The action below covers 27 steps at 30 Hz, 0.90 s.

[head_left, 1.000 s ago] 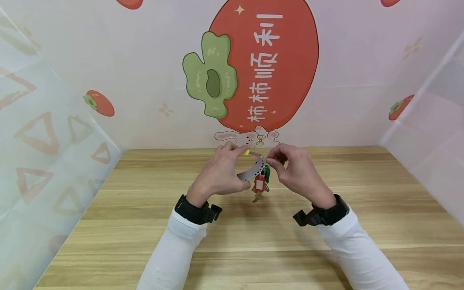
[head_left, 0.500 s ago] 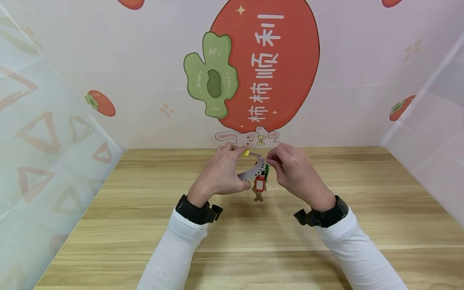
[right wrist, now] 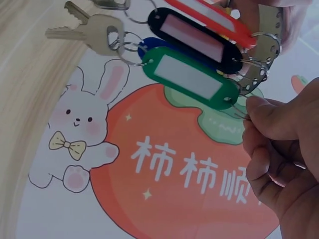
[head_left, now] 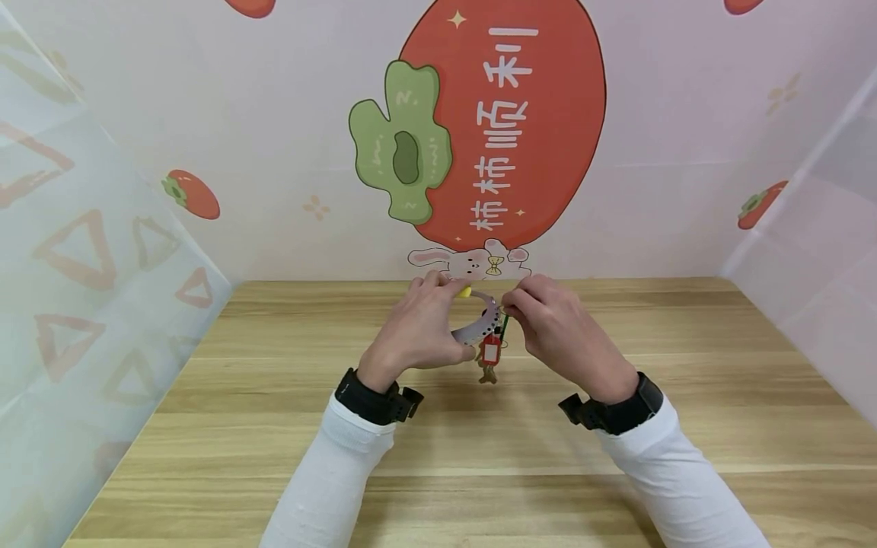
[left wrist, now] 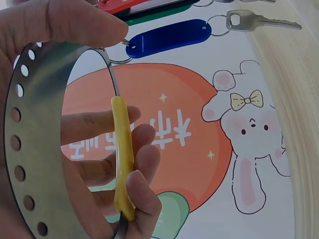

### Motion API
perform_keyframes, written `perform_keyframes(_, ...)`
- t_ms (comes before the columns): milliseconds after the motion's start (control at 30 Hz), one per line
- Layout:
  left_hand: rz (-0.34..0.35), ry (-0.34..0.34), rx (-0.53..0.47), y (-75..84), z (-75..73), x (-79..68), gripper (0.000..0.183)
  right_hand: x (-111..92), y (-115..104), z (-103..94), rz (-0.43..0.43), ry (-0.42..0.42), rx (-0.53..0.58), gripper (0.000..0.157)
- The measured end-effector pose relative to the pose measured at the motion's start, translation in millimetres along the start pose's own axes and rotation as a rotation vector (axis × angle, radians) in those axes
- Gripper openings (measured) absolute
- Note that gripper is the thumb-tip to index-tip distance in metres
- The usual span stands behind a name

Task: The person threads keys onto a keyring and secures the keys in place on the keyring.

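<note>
My left hand (head_left: 416, 326) holds a large perforated metal key ring (head_left: 477, 330), its fingers wrapped round the yellow sleeve (left wrist: 123, 154) and the thumb against the band's edge. From the band's far side hang several key tags with keys: a red tag (head_left: 491, 348), a black tag (right wrist: 194, 41), a blue tag (left wrist: 169, 39) and a green tag (right wrist: 192, 78). With thumb and curled forefinger, my right hand (head_left: 567, 335) pinches the small wire ring (right wrist: 242, 111) at the green tag's end, right beside the band. A key (right wrist: 94, 32) dangles at the tags' other end.
Everything is held above a wood-grain table (head_left: 479, 487). Behind it stands a pale backdrop (head_left: 274, 114) with a printed persimmon and rabbit, and patterned side panels (head_left: 89, 365) rise at left and right. Each wrist wears a black camera strap (head_left: 366, 399).
My right fingers have dipped and turned slightly, and the green tag now shows nearly edge-on in the head view. The hanging keys swung a little. My left hand has barely moved.
</note>
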<state>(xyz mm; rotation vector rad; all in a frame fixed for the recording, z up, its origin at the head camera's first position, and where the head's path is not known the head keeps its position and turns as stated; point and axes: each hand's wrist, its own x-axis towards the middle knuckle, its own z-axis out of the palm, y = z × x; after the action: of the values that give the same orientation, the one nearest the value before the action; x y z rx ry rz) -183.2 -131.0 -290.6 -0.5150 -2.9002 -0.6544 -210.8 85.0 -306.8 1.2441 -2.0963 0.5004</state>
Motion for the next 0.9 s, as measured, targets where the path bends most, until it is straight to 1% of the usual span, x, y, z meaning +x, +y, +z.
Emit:
perform_keyframes(200, -0.007, 0.009, 0.003, 0.9, 1.1, 0.6, 0.081, 1, -2, -1.8, 0.017, -0.024, 0.015, 0.020)
perform_keyframes(367, -0.014, 0.014, 0.000, 0.9, 1.0, 0.8, 0.080, 0, 2, -0.4, 0.007, 0.003, 0.057, 0.018)
perform_keyframes(500, -0.012, 0.022, -0.003, 0.7, 0.4, 0.8, 0.078, 0, 7, -0.3, 0.012, 0.021, 0.114, 0.019)
perform_keyframes(700, -0.012, 0.034, -0.012, 0.4, -0.1, 0.4, 0.078, 0, 12, -3.3, 0.073, 0.014, 0.213, 0.024)
perform_keyframes(900, -0.006, 0.041, -0.009, -0.3, -1.1, 0.0, 0.079, 0, 16, -3.7, 0.109, 0.015, 0.268, 0.022)
